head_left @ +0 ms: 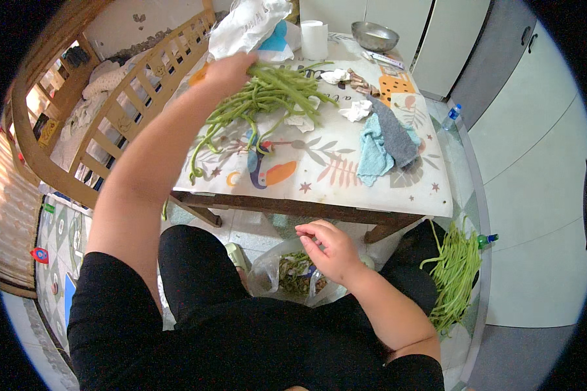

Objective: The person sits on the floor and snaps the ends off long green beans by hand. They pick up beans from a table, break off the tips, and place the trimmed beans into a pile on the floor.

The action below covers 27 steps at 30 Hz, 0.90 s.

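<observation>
My left hand point(229, 69) reaches across the table point(346, 189) and closes on a bundle of long green beans point(267, 98) that lies spread over the patterned tablecloth. My right hand point(329, 251) hovers below the table's front edge, fingers loosely curled with nothing visible in them, just above a clear plastic bag point(287, 274) holding bean trimmings between my knees. A second pile of long beans point(456, 274) rests to my right, by my right leg.
A blue and a grey cloth point(388, 146) lie on the table's right half, with crumpled tissues point(357, 109). At the far edge stand a paper roll point(314, 39), a metal bowl point(374, 36) and a white bag point(248, 26). A wooden crib point(111, 124) stands left; cabinets stand right.
</observation>
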Each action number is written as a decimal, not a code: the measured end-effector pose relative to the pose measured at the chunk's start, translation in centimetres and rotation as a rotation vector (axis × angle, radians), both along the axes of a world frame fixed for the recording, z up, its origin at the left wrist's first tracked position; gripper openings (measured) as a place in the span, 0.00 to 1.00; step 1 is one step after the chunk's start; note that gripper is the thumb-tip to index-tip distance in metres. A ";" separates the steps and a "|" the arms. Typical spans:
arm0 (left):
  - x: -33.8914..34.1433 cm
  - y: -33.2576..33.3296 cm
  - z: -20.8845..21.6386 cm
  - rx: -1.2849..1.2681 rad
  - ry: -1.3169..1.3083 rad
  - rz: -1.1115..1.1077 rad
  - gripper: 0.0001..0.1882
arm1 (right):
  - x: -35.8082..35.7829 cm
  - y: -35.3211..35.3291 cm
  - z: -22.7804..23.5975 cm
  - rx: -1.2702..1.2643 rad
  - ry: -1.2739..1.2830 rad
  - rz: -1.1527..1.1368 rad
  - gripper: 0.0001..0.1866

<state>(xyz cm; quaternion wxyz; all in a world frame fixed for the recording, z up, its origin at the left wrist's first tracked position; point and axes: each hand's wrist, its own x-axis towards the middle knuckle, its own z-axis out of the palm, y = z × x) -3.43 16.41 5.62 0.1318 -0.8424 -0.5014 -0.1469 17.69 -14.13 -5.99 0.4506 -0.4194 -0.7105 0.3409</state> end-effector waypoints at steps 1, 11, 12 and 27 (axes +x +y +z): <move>1.7 -2.0 2.3 0.090 0.034 -0.025 0.16 | 0.3 0.0 -0.1 -0.019 -0.012 -0.012 0.08; 4.7 -14.2 -2.5 -0.128 0.094 -0.108 0.28 | -1.0 0.1 -0.4 -0.048 -0.105 0.040 0.09; 4.4 -15.0 -3.8 -0.095 0.140 -0.153 0.31 | -1.1 0.2 -0.5 -0.061 -0.128 0.038 0.09; 2.7 -16.9 -5.8 -0.200 -0.264 -0.383 0.22 | -0.6 2.0 -0.8 -0.485 0.376 0.001 0.11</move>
